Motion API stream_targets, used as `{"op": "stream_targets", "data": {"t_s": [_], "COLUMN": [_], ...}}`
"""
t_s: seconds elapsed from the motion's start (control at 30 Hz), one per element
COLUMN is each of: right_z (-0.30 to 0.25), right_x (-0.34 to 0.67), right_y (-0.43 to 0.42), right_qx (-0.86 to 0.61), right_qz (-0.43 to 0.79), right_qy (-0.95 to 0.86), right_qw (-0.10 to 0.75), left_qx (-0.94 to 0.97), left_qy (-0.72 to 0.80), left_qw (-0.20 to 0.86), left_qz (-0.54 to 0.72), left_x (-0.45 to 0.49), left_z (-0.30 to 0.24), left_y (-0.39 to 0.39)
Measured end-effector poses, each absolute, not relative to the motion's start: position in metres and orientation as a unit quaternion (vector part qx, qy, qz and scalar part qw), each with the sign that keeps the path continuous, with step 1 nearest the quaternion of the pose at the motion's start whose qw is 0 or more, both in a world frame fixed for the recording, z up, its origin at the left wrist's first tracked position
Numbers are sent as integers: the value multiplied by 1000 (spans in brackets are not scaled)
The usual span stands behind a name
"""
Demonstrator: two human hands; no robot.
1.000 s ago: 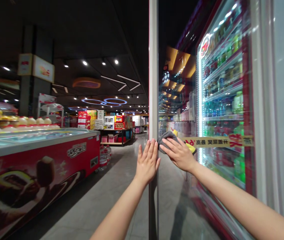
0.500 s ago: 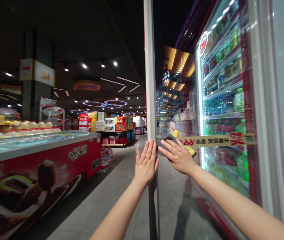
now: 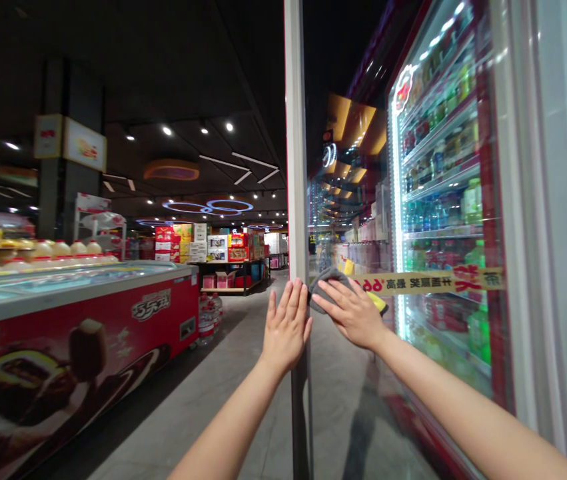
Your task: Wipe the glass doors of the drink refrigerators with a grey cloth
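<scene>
My left hand (image 3: 286,327) lies flat against the edge of the pale door frame (image 3: 295,200), with its fingers stretched upward and nothing in it. Just to its right, my right hand (image 3: 354,310) presses a grey and yellow cloth (image 3: 324,281) onto the glass door (image 3: 343,387), close to the frame. The cloth is bunched under the fingers, and a yellow corner with a dark border sticks out past the hand. A yellow printed strip (image 3: 428,282) runs across the glass to the right of the cloth.
Drink bottles fill the lit cooler (image 3: 443,167) seen through the glass. A red chest freezer (image 3: 113,340) stands on the left, with white jugs (image 3: 60,249) behind it. Farther back are stacked boxes on a display table (image 3: 233,267) and bottled water packs (image 3: 208,317) on the floor.
The whole scene has shifted slightly left in view. Both hands keep nearly the same place on the door, and the cloth remains under my right hand beside the frame.
</scene>
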State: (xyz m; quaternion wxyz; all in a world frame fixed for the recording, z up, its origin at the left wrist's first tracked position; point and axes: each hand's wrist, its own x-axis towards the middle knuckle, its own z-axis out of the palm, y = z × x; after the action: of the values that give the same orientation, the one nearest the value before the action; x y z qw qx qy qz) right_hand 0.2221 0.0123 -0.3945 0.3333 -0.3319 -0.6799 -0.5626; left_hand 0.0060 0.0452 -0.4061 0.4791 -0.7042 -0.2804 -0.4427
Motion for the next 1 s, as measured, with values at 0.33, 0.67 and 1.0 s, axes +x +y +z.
{"op": "stream_targets", "data": {"t_s": [0.33,0.67,1.0], "right_z": [-336,-277,-157], "right_x": [229,190,174], "right_y": [19,20,4], "right_qx": [-288,-199,-304], "right_qz": [-577,-632,-545], "right_qy": [-617,-680,-685], "right_qw": [451,315,376], "left_qx": [-688,-670,-685], "left_qy": [-305,-310,-304], "left_qw": [467,479,468], "left_qz": [-464,-475,-469], "left_x": [13,15,13], "left_z": [-415,-421,-419], "left_y": [51,50,47]}}
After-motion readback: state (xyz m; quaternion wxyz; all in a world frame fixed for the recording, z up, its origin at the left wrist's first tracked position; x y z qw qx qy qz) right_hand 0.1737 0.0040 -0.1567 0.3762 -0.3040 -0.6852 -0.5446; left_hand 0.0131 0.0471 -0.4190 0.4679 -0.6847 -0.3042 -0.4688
